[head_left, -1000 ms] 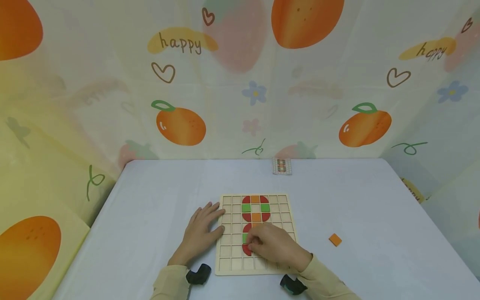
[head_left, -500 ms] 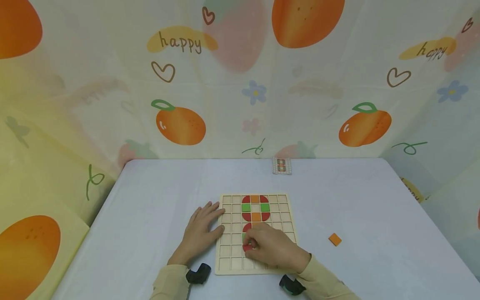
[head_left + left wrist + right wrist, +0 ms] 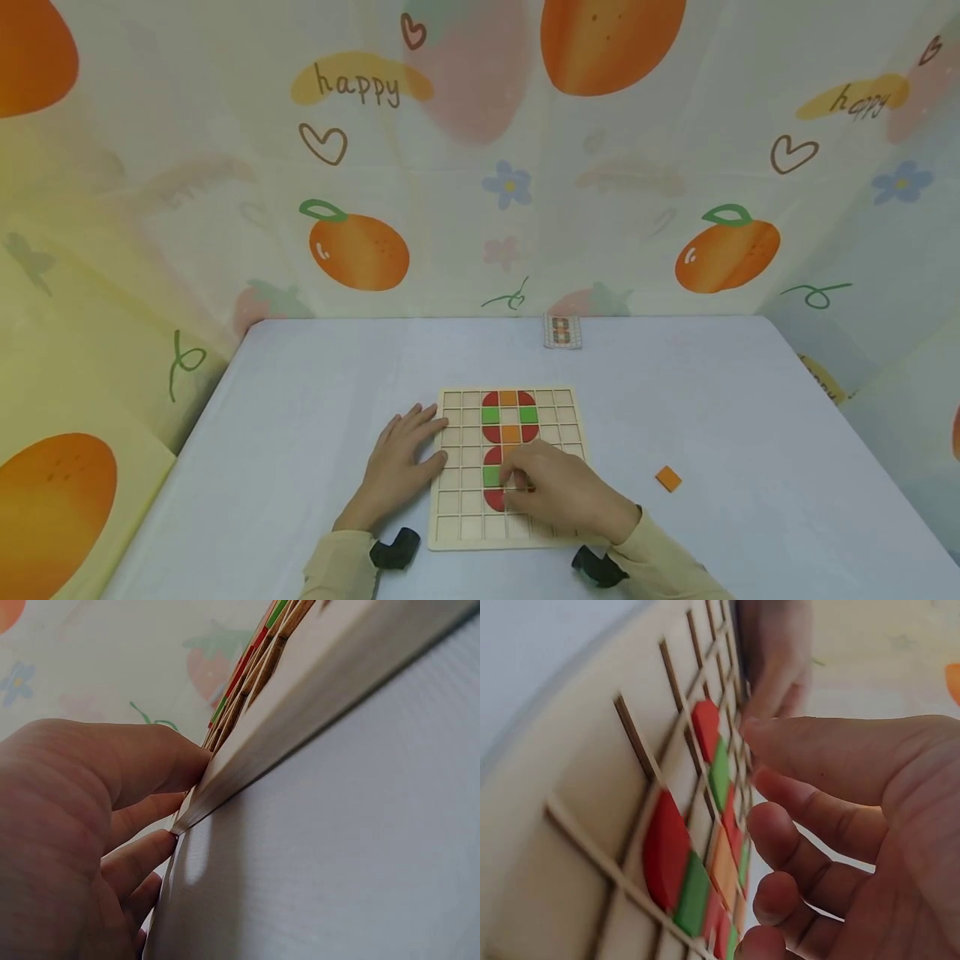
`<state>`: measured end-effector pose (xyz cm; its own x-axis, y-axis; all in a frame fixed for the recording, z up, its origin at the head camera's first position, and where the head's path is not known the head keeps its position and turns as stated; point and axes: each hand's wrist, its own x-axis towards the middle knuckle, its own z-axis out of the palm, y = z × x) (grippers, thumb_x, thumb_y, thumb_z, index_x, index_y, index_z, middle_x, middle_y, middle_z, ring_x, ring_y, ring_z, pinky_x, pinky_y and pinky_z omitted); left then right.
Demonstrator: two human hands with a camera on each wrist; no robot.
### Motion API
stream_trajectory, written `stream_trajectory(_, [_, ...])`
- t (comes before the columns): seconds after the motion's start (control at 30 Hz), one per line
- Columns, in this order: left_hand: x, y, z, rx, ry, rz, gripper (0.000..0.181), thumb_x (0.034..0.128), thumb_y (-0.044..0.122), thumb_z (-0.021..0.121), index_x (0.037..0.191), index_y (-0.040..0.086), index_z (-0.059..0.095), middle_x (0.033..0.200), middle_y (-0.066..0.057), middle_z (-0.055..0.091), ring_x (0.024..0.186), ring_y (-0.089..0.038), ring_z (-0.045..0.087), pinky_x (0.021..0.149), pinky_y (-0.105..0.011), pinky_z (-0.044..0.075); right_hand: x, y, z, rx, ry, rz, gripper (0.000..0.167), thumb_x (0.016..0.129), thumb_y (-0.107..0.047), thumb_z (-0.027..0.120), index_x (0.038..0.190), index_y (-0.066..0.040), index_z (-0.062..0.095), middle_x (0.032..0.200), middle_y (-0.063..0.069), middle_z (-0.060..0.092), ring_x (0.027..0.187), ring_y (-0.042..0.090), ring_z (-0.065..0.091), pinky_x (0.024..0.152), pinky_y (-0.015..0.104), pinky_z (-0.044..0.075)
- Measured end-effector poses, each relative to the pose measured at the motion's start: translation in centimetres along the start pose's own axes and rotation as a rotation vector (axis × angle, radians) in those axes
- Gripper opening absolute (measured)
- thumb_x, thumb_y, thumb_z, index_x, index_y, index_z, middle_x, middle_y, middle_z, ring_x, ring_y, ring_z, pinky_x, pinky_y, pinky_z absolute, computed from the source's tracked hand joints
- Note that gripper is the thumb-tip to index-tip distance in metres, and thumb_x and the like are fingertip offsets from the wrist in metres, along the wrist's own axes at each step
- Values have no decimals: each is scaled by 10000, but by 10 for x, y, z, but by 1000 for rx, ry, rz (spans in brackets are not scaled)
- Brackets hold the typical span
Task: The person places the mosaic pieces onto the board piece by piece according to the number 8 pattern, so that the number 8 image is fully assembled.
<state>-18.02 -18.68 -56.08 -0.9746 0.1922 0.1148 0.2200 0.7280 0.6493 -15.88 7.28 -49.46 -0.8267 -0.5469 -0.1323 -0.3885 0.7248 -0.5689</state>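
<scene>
A wooden grid board (image 3: 457, 529) lies on the table, with red rounded, green and orange pieces set in its middle columns. My left hand (image 3: 401, 458) lies at the board's left edge; in the left wrist view its thumb and fingertips touch the board's side wall (image 3: 300, 712). Over the lower middle of the board is my right hand (image 3: 562, 487), its fingers bent but holding nothing in the right wrist view. Its fingertips are just right of a red rounded piece (image 3: 493, 500) and a green square (image 3: 491, 476). The hand hides the board's lower right pieces in the head view.
A loose orange square tile (image 3: 668, 478) lies on the white table right of the board. Behind the board, near the table's far edge, is a small pattern card (image 3: 562, 332). A fruit-printed cloth (image 3: 450, 208) hangs behind the table.
My right hand first moved slightly left over the lower red piece, then drew back right, uncovering that piece and the green square above it. The left hand stays at the board's edge.
</scene>
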Motion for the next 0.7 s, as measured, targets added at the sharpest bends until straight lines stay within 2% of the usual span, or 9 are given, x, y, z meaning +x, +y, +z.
stream_trajectory(0.23, [0,0,-1,5,-2,-6,495,888,222,707,1369,132,628,1575,-77,480,1542,-318,309,1296,-534,143,-14,13,-29,18,76,20,42,969,-254,673,986,-217,681,852,-129,566,781,60,507,597,198,452])
stream_trajectory(0.4, [0,1,-1,9,-3,-9,493,891,219,711,1369,135,628,1577,-72,479,1542,-318,308,1295,-533,147,-30,31,-54,43,175,-7,80,990,-260,657,1045,-207,683,937,-140,619,824,35,511,629,189,469])
stream_trajectory(0.57, [1,1,-1,7,-6,-9,491,891,216,714,1368,134,629,1576,-74,480,1542,-321,309,1295,-534,148,-46,48,-73,65,299,-54,67,973,-201,686,1029,-238,678,950,-136,640,832,22,524,612,178,473])
stream_trajectory(0.6, [1,2,-1,7,-6,-10,492,892,217,714,1369,134,628,1576,-74,480,1542,-320,308,1296,-533,146,-49,51,-76,80,314,-48,73,972,-198,687,1028,-244,677,944,-127,633,789,17,526,567,172,474])
stream_trajectory(0.7, [1,2,-1,9,-6,-14,491,895,216,713,1371,131,626,1576,-79,479,1543,-323,306,1296,-536,143,-59,61,-84,73,359,-32,90,968,-175,689,1027,-243,680,929,-122,635,787,11,523,571,174,476])
